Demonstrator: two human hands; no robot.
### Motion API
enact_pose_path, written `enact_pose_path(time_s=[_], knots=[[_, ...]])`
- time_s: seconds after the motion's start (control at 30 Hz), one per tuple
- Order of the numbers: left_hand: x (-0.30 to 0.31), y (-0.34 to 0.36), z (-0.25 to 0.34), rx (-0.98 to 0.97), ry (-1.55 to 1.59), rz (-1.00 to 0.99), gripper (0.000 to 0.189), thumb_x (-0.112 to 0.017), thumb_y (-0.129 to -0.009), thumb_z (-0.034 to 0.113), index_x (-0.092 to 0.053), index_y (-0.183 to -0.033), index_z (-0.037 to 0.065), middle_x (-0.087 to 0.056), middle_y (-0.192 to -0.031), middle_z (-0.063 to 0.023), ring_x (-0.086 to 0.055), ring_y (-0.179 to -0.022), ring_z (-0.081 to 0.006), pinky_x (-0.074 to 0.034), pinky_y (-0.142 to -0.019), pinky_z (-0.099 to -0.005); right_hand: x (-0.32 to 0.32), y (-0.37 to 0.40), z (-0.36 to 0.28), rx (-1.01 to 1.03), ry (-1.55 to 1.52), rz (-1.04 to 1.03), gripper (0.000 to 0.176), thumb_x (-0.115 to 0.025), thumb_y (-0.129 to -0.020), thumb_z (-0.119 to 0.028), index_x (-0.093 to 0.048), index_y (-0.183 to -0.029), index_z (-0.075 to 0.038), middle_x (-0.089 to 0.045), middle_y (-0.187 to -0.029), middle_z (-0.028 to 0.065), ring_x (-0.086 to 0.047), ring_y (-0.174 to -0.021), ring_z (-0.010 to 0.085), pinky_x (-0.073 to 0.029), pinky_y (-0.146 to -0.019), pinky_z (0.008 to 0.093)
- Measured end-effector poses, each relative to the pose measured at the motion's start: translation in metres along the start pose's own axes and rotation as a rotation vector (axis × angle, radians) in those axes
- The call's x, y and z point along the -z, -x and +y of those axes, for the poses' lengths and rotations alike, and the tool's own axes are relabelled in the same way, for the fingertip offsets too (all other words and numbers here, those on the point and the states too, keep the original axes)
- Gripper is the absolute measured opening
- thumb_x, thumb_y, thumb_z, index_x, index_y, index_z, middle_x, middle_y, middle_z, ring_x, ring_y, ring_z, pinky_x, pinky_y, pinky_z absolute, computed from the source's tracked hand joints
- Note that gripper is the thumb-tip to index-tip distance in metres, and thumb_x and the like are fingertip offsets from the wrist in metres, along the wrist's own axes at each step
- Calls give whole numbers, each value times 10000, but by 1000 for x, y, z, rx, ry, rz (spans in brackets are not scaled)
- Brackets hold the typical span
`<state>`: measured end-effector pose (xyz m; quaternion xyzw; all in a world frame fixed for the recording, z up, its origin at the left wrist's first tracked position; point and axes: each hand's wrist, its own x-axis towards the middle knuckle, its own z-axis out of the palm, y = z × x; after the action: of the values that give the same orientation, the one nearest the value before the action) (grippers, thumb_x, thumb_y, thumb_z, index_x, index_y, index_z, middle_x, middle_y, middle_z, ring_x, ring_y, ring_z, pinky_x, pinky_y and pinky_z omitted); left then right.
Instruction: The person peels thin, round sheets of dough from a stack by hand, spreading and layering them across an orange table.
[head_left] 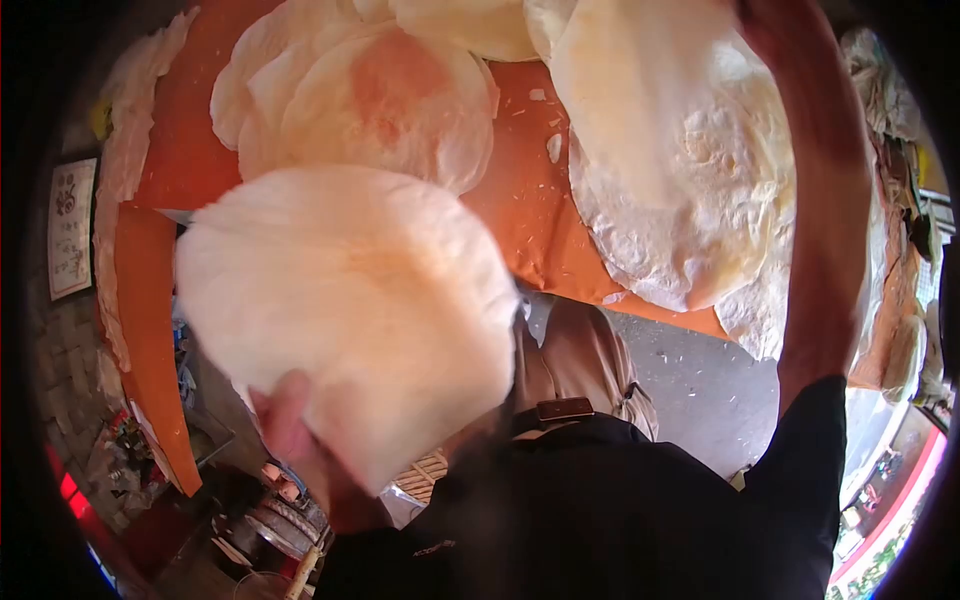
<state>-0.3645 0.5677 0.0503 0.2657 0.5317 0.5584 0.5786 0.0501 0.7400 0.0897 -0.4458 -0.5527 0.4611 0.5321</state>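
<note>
A large, thin round flatbread (350,270), pale with a browned patch, lies across my left hand (284,415) in front of my body. The thumb presses on its lower left edge, and the other fingers are hidden beneath the sheet. My right arm (825,200) stretches up the right side, and its hand is cut off by the top edge. Near that arm, a motion-blurred flatbread (625,95) overlaps a pile of wrinkled, browned flatbreads (700,220).
An orange-covered table (525,200) carries another spread of overlapping flatbreads (270,105) at the back left. Crumbs dot its cover. More sheets (130,140) lie along the far left. Below the table shows a grey floor (690,385). A framed sign (73,230) hangs at left.
</note>
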Motion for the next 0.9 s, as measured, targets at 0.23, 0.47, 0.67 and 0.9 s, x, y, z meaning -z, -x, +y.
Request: enact_pose_path(time_s=[0.23, 0.47, 0.67, 0.9], knots=[[58, 6, 38, -168, -22, 12, 609, -598, -844, 314, -375, -1376, 120, -433, -1346, -144, -461, -1199, -321, -447, -947, -484, -4, -5, 28, 63, -125, 577, 130, -542, -898, -162, -604, -890, -48, -580, -710, -10, -539, -595, 83, -440, -516, 225], [27, -12, 35, -456, -306, 99, 493, -525, -890, 265, -426, -1327, 60, -489, -1278, -172, -514, -1143, -296, -471, -923, -441, -9, 183, 193, -785, -147, 455, 297, -577, -897, -271, -606, -1039, -11, -640, -762, 101, -624, -546, 176, -501, -502, 270], [-57, -49, 45, -221, -17, -78, 428, -482, -910, 219, -482, -1277, -2, -570, -1187, -196, -583, -1065, -286, -481, -914, -404, -40, 227, 168, -843, -159, 342, 412, -581, -906, -323, -557, -1116, 31, -640, -801, 134, -633, -586, 171, -492, -521, 261], [-115, -66, 14, -180, 208, -257, 436, -535, -866, 130, -486, -1265, -39, -605, -1147, -169, -616, -1004, -270, -487, -890, -385, 4, 199, 109, -428, -69, 796, 332, -568, -933, -278, -595, -1097, 9, -650, -826, 100, -624, -624, 148, -479, -556, 253]])
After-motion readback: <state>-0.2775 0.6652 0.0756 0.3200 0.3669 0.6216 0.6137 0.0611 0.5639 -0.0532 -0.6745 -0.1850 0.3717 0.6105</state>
